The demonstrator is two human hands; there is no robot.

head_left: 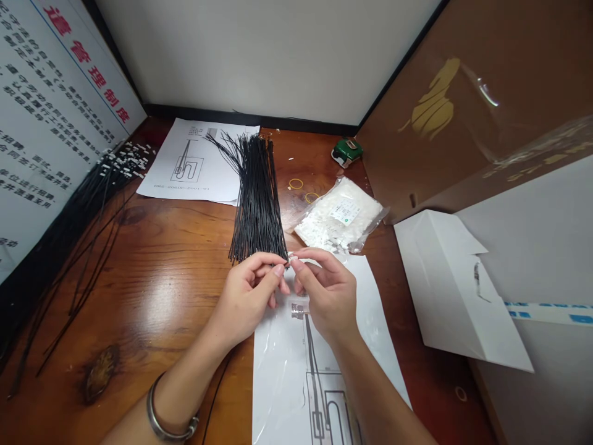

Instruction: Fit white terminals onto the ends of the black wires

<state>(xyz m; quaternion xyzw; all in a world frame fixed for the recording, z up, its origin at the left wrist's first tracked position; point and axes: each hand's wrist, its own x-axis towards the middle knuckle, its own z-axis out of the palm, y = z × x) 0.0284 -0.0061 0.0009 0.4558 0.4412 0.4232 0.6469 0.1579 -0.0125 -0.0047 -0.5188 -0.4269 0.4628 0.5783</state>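
My left hand (252,293) and my right hand (324,290) meet fingertip to fingertip over a wooden table (162,278). The left hand pinches the near end of a thin black wire. The right hand pinches a small white connector (291,258) against that wire end. Just behind the hands lies a bundle of black wires (257,198), fanned out toward the far wall. A clear bag of small white connectors (340,216) sits right of the bundle. Under my right wrist lies a printed drawing in a plastic sleeve (296,364).
More black wires with white tips (99,185) lie along the left edge by a printed notice board. A second drawing sheet (194,164) lies at the back. A green tape measure (347,151), two rubber bands (296,183), a white paper bag (451,290) and a brown cardboard wall stand right.
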